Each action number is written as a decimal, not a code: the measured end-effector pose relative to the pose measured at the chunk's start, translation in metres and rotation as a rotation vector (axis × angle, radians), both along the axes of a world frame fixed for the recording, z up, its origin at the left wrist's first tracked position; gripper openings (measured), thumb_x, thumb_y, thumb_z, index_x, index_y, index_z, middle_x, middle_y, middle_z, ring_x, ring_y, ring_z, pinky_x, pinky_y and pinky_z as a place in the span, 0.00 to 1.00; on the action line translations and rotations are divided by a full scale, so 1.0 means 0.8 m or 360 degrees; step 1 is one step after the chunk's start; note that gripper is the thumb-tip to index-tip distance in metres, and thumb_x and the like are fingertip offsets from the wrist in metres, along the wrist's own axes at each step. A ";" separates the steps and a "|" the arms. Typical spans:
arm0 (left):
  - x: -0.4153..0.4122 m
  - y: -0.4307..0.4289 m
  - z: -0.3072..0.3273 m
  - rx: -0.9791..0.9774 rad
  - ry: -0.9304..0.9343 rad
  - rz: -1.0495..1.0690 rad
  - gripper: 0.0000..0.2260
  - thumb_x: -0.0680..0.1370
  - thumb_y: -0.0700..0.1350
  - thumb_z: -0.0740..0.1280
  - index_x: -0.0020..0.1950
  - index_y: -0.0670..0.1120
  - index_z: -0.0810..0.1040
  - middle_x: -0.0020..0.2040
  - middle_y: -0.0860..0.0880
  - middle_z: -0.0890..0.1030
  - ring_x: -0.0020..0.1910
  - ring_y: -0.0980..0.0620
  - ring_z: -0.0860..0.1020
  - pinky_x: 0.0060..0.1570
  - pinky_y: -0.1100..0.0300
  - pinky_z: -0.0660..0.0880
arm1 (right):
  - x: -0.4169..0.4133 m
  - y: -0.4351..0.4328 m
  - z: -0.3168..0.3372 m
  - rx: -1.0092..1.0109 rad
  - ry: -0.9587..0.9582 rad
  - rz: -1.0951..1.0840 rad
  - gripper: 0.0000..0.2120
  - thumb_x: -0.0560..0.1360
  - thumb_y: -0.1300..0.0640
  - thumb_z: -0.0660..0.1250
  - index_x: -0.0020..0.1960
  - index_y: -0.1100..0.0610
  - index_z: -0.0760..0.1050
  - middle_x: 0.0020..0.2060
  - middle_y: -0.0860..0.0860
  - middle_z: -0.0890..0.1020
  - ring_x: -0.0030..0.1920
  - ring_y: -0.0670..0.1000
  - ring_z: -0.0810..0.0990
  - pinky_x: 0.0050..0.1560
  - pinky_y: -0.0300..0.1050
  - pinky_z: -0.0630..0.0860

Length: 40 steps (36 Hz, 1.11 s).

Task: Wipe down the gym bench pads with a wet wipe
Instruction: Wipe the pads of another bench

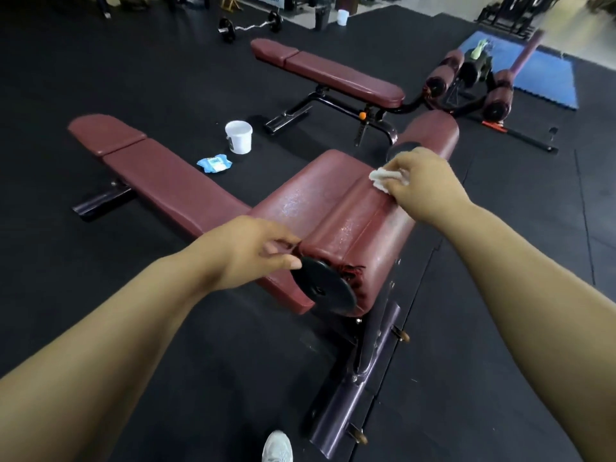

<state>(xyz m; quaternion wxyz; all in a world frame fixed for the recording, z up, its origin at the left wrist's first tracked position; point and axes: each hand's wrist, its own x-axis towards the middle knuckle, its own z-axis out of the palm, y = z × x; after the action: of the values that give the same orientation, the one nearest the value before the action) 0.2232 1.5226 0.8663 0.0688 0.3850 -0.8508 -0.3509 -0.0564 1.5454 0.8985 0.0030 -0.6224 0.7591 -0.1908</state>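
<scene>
Pressing wet wipe [386, 177] onto roller pad [363, 235] right of middle, right hand [423, 185] is pinching it. Lower down, left hand [246, 251] is gripping pad's end, likely stopping it from spinning.

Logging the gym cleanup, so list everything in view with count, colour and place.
near bench: one, maroon, left of centre
roller pad: one, maroon, glistening, at the near bench's end
wet wipe: one, white, on the roller pad
far bench: one, maroon, behind it
bucket: one, white, floor between benches
wipe pack: one, blue, beside the bucket
barbell: one, black, far floor
mat: one, blue, far right
shoe: one, white, bottom edge
left hand: one, grips roller pad's near end
right hand: one, presses the wet wipe down
</scene>
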 end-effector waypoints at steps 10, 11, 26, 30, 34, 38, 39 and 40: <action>0.131 -0.031 0.017 -0.0239 -0.0656 -0.0012 0.18 0.76 0.57 0.65 0.65 0.55 0.73 0.62 0.57 0.75 0.60 0.56 0.73 0.58 0.58 0.71 | 0.124 -0.041 0.068 0.0645 0.0571 0.0427 0.07 0.74 0.53 0.68 0.51 0.52 0.79 0.44 0.48 0.76 0.49 0.53 0.75 0.45 0.44 0.70; 0.153 -0.030 0.018 -0.0234 -0.0674 0.0028 0.19 0.76 0.56 0.65 0.66 0.55 0.72 0.63 0.57 0.75 0.60 0.56 0.73 0.58 0.59 0.71 | 0.146 -0.046 0.070 0.0659 0.0592 0.0484 0.08 0.74 0.54 0.67 0.53 0.51 0.79 0.45 0.48 0.76 0.50 0.53 0.75 0.47 0.44 0.71; 0.562 0.037 -0.021 0.0123 -0.1042 0.0755 0.20 0.75 0.60 0.65 0.65 0.57 0.70 0.60 0.57 0.73 0.58 0.53 0.74 0.55 0.55 0.74 | 0.583 -0.116 0.016 0.0920 0.0820 0.1367 0.13 0.76 0.51 0.66 0.59 0.54 0.77 0.54 0.54 0.78 0.54 0.56 0.77 0.53 0.48 0.74; 0.663 0.080 -0.030 0.0200 -0.1093 0.1002 0.20 0.75 0.60 0.65 0.65 0.57 0.71 0.59 0.58 0.74 0.56 0.53 0.74 0.54 0.56 0.74 | 0.706 -0.121 -0.005 0.0958 0.0877 0.1576 0.12 0.76 0.53 0.65 0.57 0.56 0.78 0.53 0.54 0.79 0.55 0.57 0.77 0.53 0.50 0.75; 0.749 0.128 -0.034 0.0353 -0.1079 0.1260 0.20 0.75 0.58 0.65 0.66 0.55 0.71 0.61 0.57 0.75 0.58 0.53 0.74 0.56 0.57 0.73 | 0.819 -0.125 -0.029 0.0989 0.0932 0.1761 0.10 0.72 0.55 0.67 0.48 0.60 0.80 0.46 0.58 0.80 0.44 0.58 0.78 0.45 0.50 0.76; 0.821 0.167 -0.046 0.0491 -0.1088 0.1434 0.20 0.76 0.58 0.65 0.65 0.53 0.72 0.62 0.55 0.75 0.59 0.53 0.74 0.55 0.60 0.70 | 0.923 -0.127 -0.054 0.0968 0.1062 0.1915 0.08 0.70 0.56 0.67 0.37 0.59 0.72 0.34 0.51 0.70 0.34 0.53 0.65 0.33 0.44 0.63; 0.837 0.174 -0.051 0.0525 -0.1093 0.1478 0.20 0.75 0.58 0.65 0.65 0.53 0.72 0.62 0.55 0.75 0.59 0.53 0.74 0.53 0.61 0.70 | 0.947 -0.129 -0.060 0.0974 0.1052 0.1964 0.07 0.70 0.56 0.68 0.39 0.59 0.73 0.34 0.51 0.70 0.35 0.53 0.66 0.34 0.44 0.64; 0.853 0.182 -0.056 0.0565 -0.1090 0.1521 0.20 0.75 0.58 0.66 0.64 0.53 0.73 0.61 0.55 0.75 0.59 0.52 0.74 0.52 0.61 0.69 | 0.971 -0.129 -0.065 0.0986 0.1053 0.2010 0.06 0.70 0.56 0.68 0.39 0.58 0.75 0.34 0.51 0.71 0.36 0.53 0.66 0.34 0.44 0.64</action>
<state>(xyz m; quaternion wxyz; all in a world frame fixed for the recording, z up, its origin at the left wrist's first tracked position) 0.9054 1.6679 0.8217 -0.1240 0.8204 -0.4864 -0.2739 0.7206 1.4421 0.8462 0.0581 -0.9322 0.2408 0.2637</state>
